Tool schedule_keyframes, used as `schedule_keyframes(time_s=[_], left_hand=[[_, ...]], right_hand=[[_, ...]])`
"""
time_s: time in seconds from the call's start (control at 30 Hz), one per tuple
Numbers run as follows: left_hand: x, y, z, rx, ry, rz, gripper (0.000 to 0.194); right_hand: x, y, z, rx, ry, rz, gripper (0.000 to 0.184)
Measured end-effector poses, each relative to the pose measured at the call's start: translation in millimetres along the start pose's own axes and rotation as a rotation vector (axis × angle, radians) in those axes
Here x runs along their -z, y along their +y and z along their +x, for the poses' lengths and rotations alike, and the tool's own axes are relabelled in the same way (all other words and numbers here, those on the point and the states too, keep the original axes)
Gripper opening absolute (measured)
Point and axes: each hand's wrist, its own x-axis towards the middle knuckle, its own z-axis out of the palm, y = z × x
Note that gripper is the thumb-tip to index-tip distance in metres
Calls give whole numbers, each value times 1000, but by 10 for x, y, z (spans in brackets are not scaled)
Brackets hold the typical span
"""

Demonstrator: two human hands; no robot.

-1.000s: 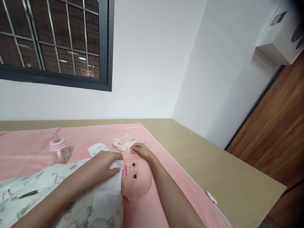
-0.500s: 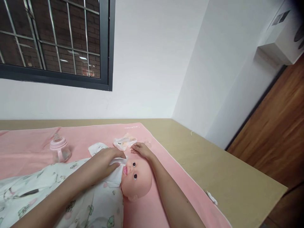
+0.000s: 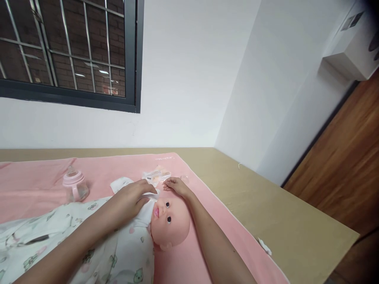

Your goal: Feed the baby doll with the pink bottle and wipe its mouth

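A baby doll [image 3: 174,227] lies with its head to the right, its body in a white garment with green and pink prints [image 3: 127,252]. My left hand [image 3: 133,199] is at the doll's neck, thumb and fingers closed on a white cloth [image 3: 147,213] just below the chin. Beyond the top of the head rests my right hand [image 3: 177,186], fingers stretched out and slightly bent on the mat, holding nothing visible. Its fingertips are beside a crumpled clear plastic packet [image 3: 154,176].
A pink baby bottle [image 3: 74,185] stands on the pink mat [image 3: 204,221] at left. Near the packet is a small clear round item [image 3: 184,178]. A white scrap [image 3: 264,246] lies by the mat's right edge on the tan tabletop [image 3: 284,221]. Walls border the table behind.
My left hand has shifted slightly up and left at the neck, drawing the white cloth a little away from the doll's chin. My right hand stays in place.
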Motion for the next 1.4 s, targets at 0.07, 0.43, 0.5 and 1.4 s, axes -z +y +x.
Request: schedule_keyframes(time_s=[0.07,0.43,0.5,1.4], left_hand=[[4,12,-1,6,-10,-8,30],[120,216,-59,19,-118,-175,29],[107,237,-57,24,-141,-178,29],[185,417,-202,53,-232,-111,32]], right_hand=[[0,-2,-2,-1,1,6,7],[22,26,10,9,-25,-8,15],[25,27,11,6,-27,-13,15],[19,14,13,5,-13,-24,7]])
